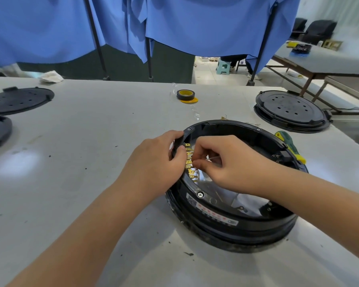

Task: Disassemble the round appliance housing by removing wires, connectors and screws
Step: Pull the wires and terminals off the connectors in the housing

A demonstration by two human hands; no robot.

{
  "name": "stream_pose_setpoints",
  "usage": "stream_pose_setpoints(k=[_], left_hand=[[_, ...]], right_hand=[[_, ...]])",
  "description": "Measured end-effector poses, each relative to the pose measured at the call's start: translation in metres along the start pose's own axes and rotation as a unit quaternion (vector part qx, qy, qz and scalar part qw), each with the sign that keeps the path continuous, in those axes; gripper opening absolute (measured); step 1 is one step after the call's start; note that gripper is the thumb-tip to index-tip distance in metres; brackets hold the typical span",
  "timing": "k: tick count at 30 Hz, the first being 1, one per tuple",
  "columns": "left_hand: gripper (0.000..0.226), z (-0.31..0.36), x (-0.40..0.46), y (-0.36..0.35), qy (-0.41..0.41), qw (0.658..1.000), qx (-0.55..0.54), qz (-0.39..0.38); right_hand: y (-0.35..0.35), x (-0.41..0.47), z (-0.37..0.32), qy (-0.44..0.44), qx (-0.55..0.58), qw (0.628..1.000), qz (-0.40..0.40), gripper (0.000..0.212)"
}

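Note:
A round black appliance housing [232,228] lies on the white table, open side up. Along its left inner wall runs a row of brass terminals [190,162]. My left hand [153,162] grips the housing's left rim from outside, thumb over the edge. My right hand [218,160] reaches inside and pinches a thin white wire [212,158] next to the terminals. A silver screw [200,194] sits in the near inner ledge. A label with red marks [211,213] is stuck on the inner wall.
A green and yellow screwdriver [290,146] lies behind the housing's right rim. Another black housing with a perforated lid [290,110] stands at the right; black lids [19,99] lie far left. A tape roll [186,94] sits mid-table. Blue cloth hangs behind.

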State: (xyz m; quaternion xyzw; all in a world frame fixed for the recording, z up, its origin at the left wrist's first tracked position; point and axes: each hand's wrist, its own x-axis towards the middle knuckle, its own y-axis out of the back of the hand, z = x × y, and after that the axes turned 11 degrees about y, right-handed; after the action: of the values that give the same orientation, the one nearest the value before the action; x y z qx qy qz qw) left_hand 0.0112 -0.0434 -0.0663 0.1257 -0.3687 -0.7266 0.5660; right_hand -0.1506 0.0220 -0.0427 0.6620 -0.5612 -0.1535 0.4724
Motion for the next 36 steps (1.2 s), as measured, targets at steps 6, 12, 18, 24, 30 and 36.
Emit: stream_pose_setpoints(k=[6,12,18,24,30,36], left_hand=[[0.036,0.0016,0.0011,0.0015,-0.002,1.0,0.004,-0.017],[0.035,0.0028,0.0008,0.0002,0.008,1.0,-0.001,-0.01],[0.035,0.003,0.001,0.0005,0.008,1.0,0.001,-0.01],[0.036,0.0044,-0.0002,0.001,0.01,1.0,0.004,-0.016],[0.036,0.0045,-0.0004,0.0003,0.011,1.0,0.005,-0.014],[0.036,0.0042,0.0002,0.0002,0.007,1.0,0.013,-0.009]], right_hand=[[0.001,0.0034,-0.0009,-0.003,-0.011,1.0,-0.015,0.018],[-0.0045,-0.0009,-0.0037,-0.003,-0.035,0.999,0.011,0.013],[-0.003,-0.0019,-0.0057,-0.002,-0.073,0.997,0.007,0.01],[-0.0016,-0.0029,-0.0042,-0.013,-0.097,0.995,-0.017,0.011],[-0.0007,-0.0041,-0.0055,-0.019,-0.108,0.994,0.019,0.019],[0.0044,-0.0027,-0.0027,-0.055,-0.146,0.987,-0.04,0.054]])
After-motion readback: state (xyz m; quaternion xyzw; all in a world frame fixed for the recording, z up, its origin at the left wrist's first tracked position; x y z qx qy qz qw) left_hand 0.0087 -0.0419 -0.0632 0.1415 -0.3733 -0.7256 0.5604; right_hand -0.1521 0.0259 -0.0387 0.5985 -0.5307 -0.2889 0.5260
